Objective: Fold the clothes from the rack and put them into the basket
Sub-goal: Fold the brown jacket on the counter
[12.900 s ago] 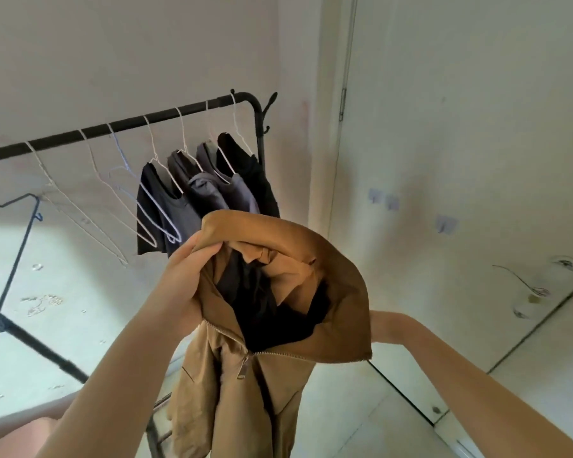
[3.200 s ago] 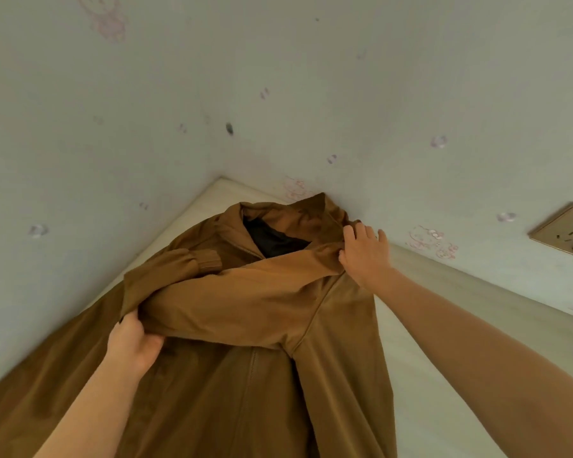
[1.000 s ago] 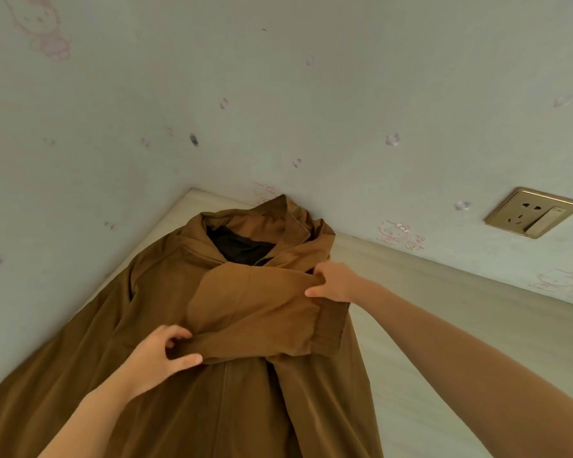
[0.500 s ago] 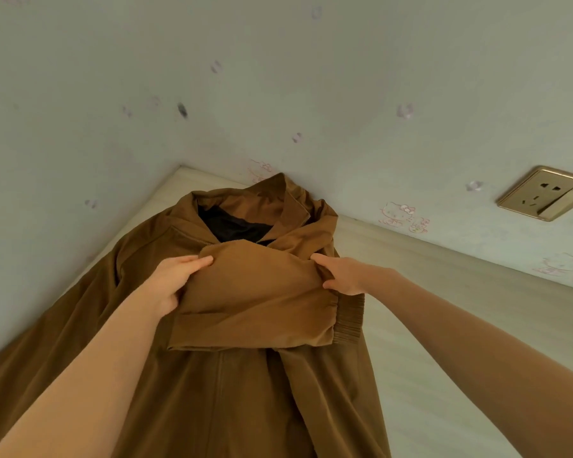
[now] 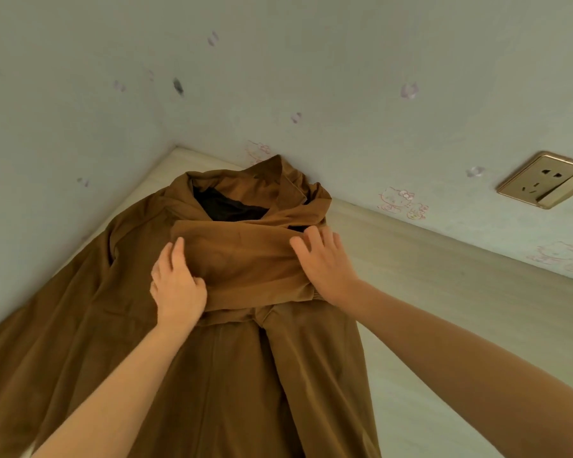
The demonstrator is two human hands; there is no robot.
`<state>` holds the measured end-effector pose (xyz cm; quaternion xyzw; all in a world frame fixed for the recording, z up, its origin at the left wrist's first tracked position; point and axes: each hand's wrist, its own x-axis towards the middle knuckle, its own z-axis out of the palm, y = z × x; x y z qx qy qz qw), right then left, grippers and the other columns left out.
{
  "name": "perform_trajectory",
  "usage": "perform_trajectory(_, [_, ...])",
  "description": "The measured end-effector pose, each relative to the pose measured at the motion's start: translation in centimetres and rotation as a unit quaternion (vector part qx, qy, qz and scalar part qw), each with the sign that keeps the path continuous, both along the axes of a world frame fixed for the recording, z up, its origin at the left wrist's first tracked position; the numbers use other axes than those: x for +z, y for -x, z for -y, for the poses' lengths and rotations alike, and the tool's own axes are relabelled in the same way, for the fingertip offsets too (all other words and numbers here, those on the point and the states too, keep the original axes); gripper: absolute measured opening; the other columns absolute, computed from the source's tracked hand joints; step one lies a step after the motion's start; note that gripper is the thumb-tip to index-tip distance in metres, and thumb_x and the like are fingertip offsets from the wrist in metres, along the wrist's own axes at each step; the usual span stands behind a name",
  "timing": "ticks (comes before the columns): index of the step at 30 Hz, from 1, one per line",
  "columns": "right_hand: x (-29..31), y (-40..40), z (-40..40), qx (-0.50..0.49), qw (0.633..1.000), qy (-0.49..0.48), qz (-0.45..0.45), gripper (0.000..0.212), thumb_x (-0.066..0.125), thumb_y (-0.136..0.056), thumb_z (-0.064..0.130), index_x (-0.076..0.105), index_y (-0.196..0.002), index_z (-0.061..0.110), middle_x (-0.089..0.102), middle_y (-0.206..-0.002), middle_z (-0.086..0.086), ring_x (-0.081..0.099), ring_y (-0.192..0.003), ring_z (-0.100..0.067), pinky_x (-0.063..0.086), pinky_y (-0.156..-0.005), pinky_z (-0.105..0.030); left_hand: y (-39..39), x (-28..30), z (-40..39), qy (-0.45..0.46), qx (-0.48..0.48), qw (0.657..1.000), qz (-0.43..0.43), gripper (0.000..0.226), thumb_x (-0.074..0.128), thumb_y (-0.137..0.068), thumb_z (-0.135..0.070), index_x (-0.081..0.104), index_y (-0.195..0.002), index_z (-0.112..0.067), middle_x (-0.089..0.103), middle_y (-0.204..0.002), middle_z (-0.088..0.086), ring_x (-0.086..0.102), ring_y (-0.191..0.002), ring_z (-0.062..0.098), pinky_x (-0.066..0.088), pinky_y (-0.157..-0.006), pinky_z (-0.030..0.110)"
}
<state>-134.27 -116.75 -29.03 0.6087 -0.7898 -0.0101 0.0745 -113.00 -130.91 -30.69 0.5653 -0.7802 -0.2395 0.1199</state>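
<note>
In the middle of the frame, the left hand (image 5: 178,285) lies on the folded sleeve of the long brown cloth jacket (image 5: 166,342), its fingers bent a little and maybe holding the edge. The right hand (image 5: 325,262) presses flat on the sleeve's other end with fingers spread wide. The jacket lies spread on a pale wooden surface (image 5: 444,292), its collar in the corner of the pale wall (image 5: 311,61), below a gold wall socket (image 5: 544,180) at the right.

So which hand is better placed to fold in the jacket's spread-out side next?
Probably the left hand: it rests at the folded sleeve's left edge, beside the jacket side spreading leftward. The right hand lies flat on the opposite edge.
</note>
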Motion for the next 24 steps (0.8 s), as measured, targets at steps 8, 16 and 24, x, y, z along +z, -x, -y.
perform_trajectory(8, [0.9,-4.3,-3.4,0.395,0.908,-0.128,0.056,0.068,0.075,-0.076,0.013,0.044,-0.135,0.029,0.04,-0.139,-0.011,0.035,-0.129,-0.032,0.036,-0.105,-0.045,-3.2,-0.5,-9.0,0.047,-0.148,0.986,0.068,0.052,0.051,-0.097,-0.02,0.036,-0.148,-0.019,0.02,-0.16,0.001,0.005,-0.15,0.019,-0.002,-0.118,0.034])
perform_trajectory(16, [1.1,-5.1,-7.2,0.572,0.791,-0.214,0.026,0.053,0.069,-0.078,0.036,0.052,-0.127,0.025,0.044,-0.138,-0.007,0.03,-0.136,-0.029,0.03,-0.107,-0.049,-6.8,0.7,-18.1,-0.092,-0.128,0.987,0.037,0.056,0.048,-0.099,-0.022,0.029,-0.151,-0.031,0.009,-0.16,-0.014,0.019,-0.145,0.007,0.025,-0.113,0.021])
perform_trajectory(24, [1.6,-6.4,-8.6,0.647,0.754,-0.105,0.029,0.017,0.061,-0.092,0.028,0.066,-0.103,0.016,0.068,-0.094,-0.003,0.066,-0.09,-0.02,0.049,-0.088,-0.04,-9.4,3.2,-28.0,-0.315,0.162,0.898,-0.26,0.02,0.054,-0.098,-0.019,0.074,-0.096,-0.017,0.072,-0.1,-0.001,0.066,-0.1,0.016,0.051,-0.093,0.028])
